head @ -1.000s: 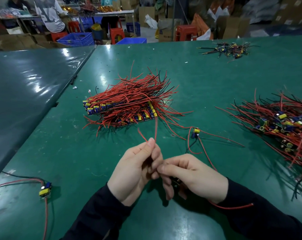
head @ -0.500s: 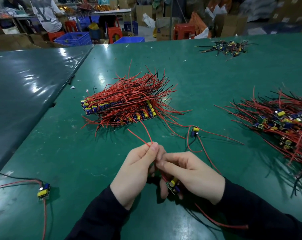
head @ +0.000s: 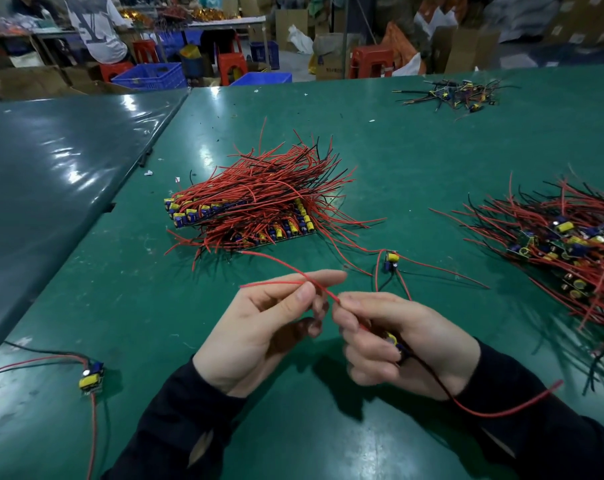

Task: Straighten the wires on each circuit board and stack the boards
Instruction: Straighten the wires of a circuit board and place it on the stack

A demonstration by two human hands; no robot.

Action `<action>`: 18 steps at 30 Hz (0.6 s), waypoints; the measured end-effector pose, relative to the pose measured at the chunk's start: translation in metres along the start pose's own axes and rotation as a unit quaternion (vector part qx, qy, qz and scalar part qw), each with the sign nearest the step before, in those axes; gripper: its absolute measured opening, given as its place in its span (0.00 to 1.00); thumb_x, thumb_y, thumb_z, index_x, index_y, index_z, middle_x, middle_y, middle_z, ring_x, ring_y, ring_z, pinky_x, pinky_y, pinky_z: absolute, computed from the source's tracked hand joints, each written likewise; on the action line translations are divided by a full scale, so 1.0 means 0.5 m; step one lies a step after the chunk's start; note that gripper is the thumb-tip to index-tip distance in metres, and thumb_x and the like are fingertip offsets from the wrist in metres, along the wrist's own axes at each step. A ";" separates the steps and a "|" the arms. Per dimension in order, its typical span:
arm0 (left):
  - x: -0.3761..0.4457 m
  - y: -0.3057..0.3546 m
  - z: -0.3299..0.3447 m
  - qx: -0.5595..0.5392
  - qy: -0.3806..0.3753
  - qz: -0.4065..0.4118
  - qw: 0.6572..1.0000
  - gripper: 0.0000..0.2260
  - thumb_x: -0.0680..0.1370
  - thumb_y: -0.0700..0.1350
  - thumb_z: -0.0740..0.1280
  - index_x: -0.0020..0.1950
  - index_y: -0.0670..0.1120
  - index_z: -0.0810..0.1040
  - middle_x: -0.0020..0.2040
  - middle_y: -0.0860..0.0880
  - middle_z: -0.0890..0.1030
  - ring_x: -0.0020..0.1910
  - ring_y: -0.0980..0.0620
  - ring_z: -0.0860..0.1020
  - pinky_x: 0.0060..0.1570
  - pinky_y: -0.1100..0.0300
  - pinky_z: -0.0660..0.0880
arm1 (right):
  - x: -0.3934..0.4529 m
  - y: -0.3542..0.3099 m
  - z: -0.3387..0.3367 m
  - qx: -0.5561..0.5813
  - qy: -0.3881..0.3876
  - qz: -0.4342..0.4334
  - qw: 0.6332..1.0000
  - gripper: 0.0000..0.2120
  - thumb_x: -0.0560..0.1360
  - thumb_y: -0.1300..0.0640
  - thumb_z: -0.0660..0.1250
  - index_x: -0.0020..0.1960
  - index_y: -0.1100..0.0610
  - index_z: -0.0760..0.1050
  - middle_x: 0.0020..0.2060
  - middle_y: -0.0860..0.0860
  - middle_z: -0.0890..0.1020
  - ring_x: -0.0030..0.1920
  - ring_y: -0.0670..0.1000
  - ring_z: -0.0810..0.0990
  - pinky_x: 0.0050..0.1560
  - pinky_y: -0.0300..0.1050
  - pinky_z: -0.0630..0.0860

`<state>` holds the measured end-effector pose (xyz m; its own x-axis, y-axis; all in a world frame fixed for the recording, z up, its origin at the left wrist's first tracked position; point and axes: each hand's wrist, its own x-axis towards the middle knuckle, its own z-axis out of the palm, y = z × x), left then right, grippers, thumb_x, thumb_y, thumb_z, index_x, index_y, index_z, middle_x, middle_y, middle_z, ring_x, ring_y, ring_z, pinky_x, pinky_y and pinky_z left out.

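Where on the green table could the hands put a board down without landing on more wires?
Bare green table lies between the neat stack and the lone board at near left. Another patch sits behind the stack, before the far small pile. It is crowded at right, by the tangled heap.

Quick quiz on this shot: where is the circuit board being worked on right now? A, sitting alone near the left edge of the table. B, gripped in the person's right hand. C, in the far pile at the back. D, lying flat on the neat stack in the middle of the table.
B: the right hand curls around the small circuit board, while the left hand pinches its red wires above the green table.
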<state>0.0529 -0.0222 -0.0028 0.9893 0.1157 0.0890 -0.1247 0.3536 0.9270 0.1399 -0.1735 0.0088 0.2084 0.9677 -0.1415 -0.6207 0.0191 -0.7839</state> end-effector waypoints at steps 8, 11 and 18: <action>0.000 0.005 0.011 -0.037 0.033 -0.049 0.998 0.10 0.69 0.50 0.72 0.34 0.43 0.83 0.27 0.48 0.75 0.27 0.55 0.73 0.32 0.65 0.71 | -0.007 0.000 0.008 -0.074 -0.006 0.026 0.997 0.12 0.75 0.56 0.59 0.33 0.56 0.72 0.17 0.46 0.64 0.17 0.44 0.62 0.24 0.35 0.63; 0.001 0.009 0.015 -0.042 0.027 -0.103 0.993 0.15 0.73 0.46 0.66 0.27 0.44 0.76 0.26 0.47 0.68 0.25 0.53 0.66 0.29 0.60 0.62 | -0.006 0.008 0.014 -0.229 0.020 0.013 0.973 0.14 0.78 0.60 0.60 0.33 0.58 0.71 0.18 0.48 0.65 0.17 0.44 0.63 0.21 0.34 0.64; 0.012 -0.018 0.015 0.148 0.149 -0.075 0.975 0.16 0.78 0.43 0.60 0.35 0.40 0.79 0.26 0.47 0.72 0.23 0.54 0.69 0.22 0.65 0.67 | -0.002 0.032 0.004 -0.455 0.181 -0.052 0.870 0.15 0.79 0.60 0.61 0.33 0.59 0.70 0.20 0.49 0.68 0.20 0.49 0.64 0.26 0.43 0.63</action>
<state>0.0605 -0.0314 -0.0079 0.9231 0.3638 -0.1249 0.0910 0.1089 0.9899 0.1281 -0.1739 -0.0026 0.5536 0.8275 -0.0940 0.2369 -0.2647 -0.9348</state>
